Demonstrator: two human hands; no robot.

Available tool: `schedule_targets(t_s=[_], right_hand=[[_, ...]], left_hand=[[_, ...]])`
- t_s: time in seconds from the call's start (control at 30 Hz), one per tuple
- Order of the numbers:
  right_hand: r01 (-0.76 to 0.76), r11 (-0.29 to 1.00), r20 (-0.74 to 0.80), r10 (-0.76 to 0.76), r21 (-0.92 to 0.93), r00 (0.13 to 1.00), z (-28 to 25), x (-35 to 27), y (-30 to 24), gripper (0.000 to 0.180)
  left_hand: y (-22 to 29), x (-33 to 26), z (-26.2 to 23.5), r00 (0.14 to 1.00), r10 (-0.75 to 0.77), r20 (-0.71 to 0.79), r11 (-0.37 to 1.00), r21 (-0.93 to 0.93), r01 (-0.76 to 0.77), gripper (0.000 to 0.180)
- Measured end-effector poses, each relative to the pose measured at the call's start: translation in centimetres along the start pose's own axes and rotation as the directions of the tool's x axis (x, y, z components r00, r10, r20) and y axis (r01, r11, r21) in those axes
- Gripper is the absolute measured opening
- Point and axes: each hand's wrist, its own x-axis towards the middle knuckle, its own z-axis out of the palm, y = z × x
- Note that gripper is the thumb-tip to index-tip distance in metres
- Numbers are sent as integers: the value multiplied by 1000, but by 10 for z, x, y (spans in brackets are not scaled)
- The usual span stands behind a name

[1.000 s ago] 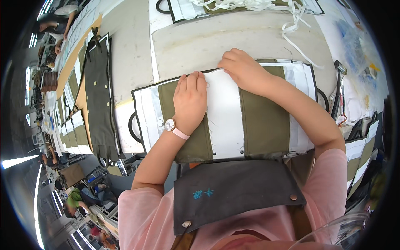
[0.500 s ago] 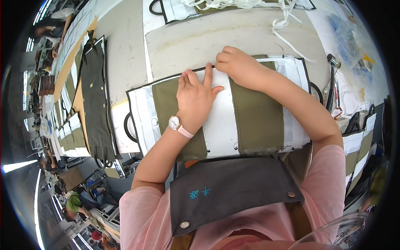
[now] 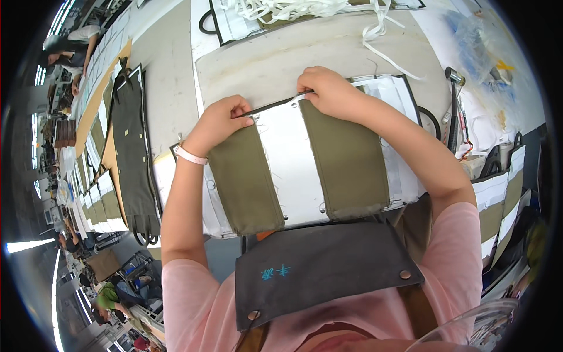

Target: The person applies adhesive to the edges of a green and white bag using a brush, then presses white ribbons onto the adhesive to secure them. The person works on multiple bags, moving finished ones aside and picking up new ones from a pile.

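Observation:
A fabric bag panel (image 3: 292, 170), white with two olive-green strips and dark edging, lies flat in front of me. Its near edge reaches toward my apron (image 3: 328, 273). My left hand (image 3: 224, 122) has its thumb and fingers closed on the far edge, at the top of the left green strip. Further right along that same edge, my right hand (image 3: 328, 94) pinches the border by the other green strip. Small metal snaps (image 3: 295, 105) dot the white middle band. A black loop handle (image 3: 431, 123) sticks out at the right side.
White tapes (image 3: 287, 8) are heaped on another panel at the far side. On the right lie a hammer (image 3: 454, 105) and crumpled plastic film (image 3: 475, 47). A dark bag (image 3: 135, 152) lies at left, and more panels (image 3: 492, 202) stand at right. People work in the background.
My left hand has lifted off the panel's middle and shifted left, its fingers now closed on the far edge. My right hand stays pinched on that edge.

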Motion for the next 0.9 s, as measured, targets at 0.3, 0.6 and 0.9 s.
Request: schedule_targets(t_s=[0.3, 0.6, 0.9], right_hand=[[-33, 994, 159, 50, -107, 986, 19, 23, -26, 12], [99, 900, -83, -148, -425, 986, 17, -14, -35, 12], [183, 730, 73, -181, -659, 981, 23, -5, -48, 12]], left_hand=[[-32, -7, -51, 991, -115, 65, 956, 277, 93, 18], [5, -24, 40, 845, 460, -273, 864, 359, -354, 32], [0, -25, 59, 800, 546, -250, 776, 511, -370, 39]])
